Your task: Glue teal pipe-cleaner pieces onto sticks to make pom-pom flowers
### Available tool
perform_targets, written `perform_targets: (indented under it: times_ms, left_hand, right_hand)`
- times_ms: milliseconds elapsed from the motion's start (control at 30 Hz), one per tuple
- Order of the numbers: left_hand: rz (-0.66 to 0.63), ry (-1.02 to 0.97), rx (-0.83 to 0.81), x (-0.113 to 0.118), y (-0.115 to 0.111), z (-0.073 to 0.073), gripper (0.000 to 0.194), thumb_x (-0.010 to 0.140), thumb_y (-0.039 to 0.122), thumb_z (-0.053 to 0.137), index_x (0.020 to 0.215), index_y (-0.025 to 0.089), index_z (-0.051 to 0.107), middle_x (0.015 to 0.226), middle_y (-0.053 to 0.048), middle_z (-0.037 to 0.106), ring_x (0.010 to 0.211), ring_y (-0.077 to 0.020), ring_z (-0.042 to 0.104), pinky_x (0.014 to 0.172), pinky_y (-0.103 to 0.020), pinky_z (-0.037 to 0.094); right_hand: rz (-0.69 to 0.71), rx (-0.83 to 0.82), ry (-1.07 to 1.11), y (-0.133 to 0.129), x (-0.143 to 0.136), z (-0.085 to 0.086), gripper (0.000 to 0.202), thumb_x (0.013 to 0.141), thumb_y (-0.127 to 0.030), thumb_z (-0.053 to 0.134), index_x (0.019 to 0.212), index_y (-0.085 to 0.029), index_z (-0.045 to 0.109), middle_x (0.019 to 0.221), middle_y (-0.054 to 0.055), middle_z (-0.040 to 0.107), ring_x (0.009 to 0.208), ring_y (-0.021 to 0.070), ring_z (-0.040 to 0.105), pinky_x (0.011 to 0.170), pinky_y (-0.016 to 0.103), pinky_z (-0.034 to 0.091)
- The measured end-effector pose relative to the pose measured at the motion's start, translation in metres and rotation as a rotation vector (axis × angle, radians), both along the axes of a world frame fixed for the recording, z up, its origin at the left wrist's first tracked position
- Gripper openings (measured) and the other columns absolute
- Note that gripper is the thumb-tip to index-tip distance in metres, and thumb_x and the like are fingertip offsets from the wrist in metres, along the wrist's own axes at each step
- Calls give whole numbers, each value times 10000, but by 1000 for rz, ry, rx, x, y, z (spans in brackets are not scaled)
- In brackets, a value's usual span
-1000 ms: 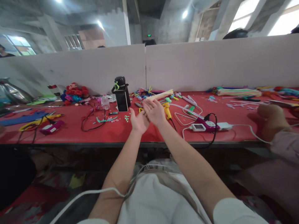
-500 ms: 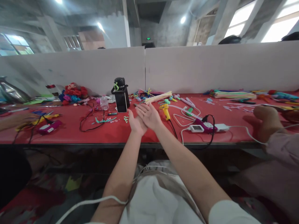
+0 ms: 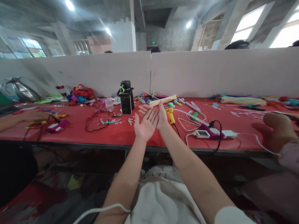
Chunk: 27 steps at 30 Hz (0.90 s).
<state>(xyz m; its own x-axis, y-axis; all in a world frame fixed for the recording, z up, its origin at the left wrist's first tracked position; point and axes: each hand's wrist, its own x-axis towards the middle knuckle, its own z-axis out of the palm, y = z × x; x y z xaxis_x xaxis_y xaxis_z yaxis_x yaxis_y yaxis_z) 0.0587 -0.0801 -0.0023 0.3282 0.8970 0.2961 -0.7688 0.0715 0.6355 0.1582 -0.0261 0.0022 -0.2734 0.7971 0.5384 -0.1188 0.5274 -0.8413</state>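
Observation:
Both of my hands are held out above the red table, touching each other. My left hand (image 3: 146, 127) lies palm up with its fingers stretched out and nothing in it. My right hand (image 3: 163, 117) is pressed against it from the right, its fingers stretched out and partly hidden behind the left ones; I see nothing in it. Just right of my right hand lies a yellow glue gun (image 3: 171, 116). Beyond my fingertips is a bundle of pale pipe cleaners (image 3: 163, 100). A smartphone (image 3: 126, 104) leans upright against a black bottle (image 3: 125, 85), left of my hands.
A purple power strip (image 3: 213, 133) with cables lies to the right. Small green bits (image 3: 130, 121) are scattered left of my hands. A co-worker's hand (image 3: 37, 117) rests far left, another person's arm (image 3: 275, 124) far right. A white partition (image 3: 210, 71) runs behind.
My left hand has come over in front of my right one, covering part of its fingers. Before, the right palm lay on top. The view has shifted slightly left.

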Motion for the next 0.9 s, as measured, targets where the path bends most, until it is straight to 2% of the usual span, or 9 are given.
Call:
perform_targets:
  times_ms: [67, 167, 233, 300, 400, 500, 633, 733, 900]
  left_hand:
    - [-42, 30, -79, -5, 1, -5, 650, 1038, 596, 282, 1235, 128, 687, 1470, -145, 610, 1478, -244, 466, 1171, -373, 439]
    - [-15, 150, -157, -15, 1, 0, 385, 1009, 395, 493, 1135, 113, 723, 1345, -167, 694, 1351, -265, 600, 1122, -369, 481]
    - [116, 221, -219, -21, 0, 7, 226, 937, 264, 585, 1049, 128, 726, 1216, -155, 750, 1275, -269, 652, 1093, -379, 499]
    - [249, 230, -292, -23, 0, 12, 168, 915, 263, 598, 996, 169, 711, 1144, -114, 770, 1263, -262, 656, 1087, -388, 500]
    - [144, 182, -225, -16, -1, 13, 400, 988, 482, 441, 1046, 194, 713, 1199, -113, 754, 1341, -285, 598, 1105, -428, 487]
    - [52, 142, -130, -10, -1, 12, 660, 986, 559, 204, 1050, 156, 723, 1195, -169, 750, 1370, -326, 569, 1087, -465, 494]
    - [143, 146, -126, -23, 0, 13, 635, 962, 624, 304, 1062, 154, 720, 1225, -164, 748, 1366, -335, 574, 1074, -462, 512]
    - [198, 111, -68, -33, -3, 14, 638, 986, 644, 321, 1080, 163, 730, 1258, -140, 743, 1351, -293, 598, 1088, -398, 504]
    - [138, -52, -78, -27, -14, -3, 542, 1030, 535, 352, 1093, 166, 745, 1331, -108, 715, 1410, -223, 550, 1184, -332, 425]
  right_hand:
    - [30, -151, 190, -1, 11, 6, 790, 906, -833, 252, 1026, -179, 678, 1132, 178, 760, 1105, 294, 703, 1016, 457, 542]
    - [117, -371, 449, -10, 27, 13, 671, 840, -819, 460, 976, -201, 682, 1098, 161, 769, 1082, 296, 698, 1068, 468, 521]
    - [130, -354, 485, -19, 31, 17, 586, 871, -748, 492, 988, -209, 690, 1120, 142, 765, 1138, 282, 681, 1102, 460, 494]
    - [135, -266, 466, -31, 26, 19, 589, 919, -725, 414, 1055, -226, 695, 1210, 123, 743, 1252, 268, 634, 1116, 458, 479]
    - [216, -233, 405, -44, 1, 18, 656, 950, -737, 282, 1152, -249, 670, 1328, 111, 699, 1356, 265, 578, 1088, 476, 504]
    - [273, -324, 403, -48, -29, 8, 528, 932, -661, 436, 1122, -224, 663, 1295, 126, 718, 1291, 264, 639, 1092, 450, 519]
    - [67, -401, 355, -41, -45, -18, 418, 817, -591, 650, 970, -203, 664, 970, 142, 774, 1015, 294, 748, 941, 435, 606]
    - [-92, -384, 363, -32, -41, -32, 371, 813, -583, 637, 917, -227, 633, 873, 103, 757, 959, 265, 742, 883, 396, 606]
    - [-11, -399, 319, -27, -32, -24, 627, 855, -806, 422, 907, -230, 662, 935, 131, 759, 1060, 280, 717, 885, 411, 601]
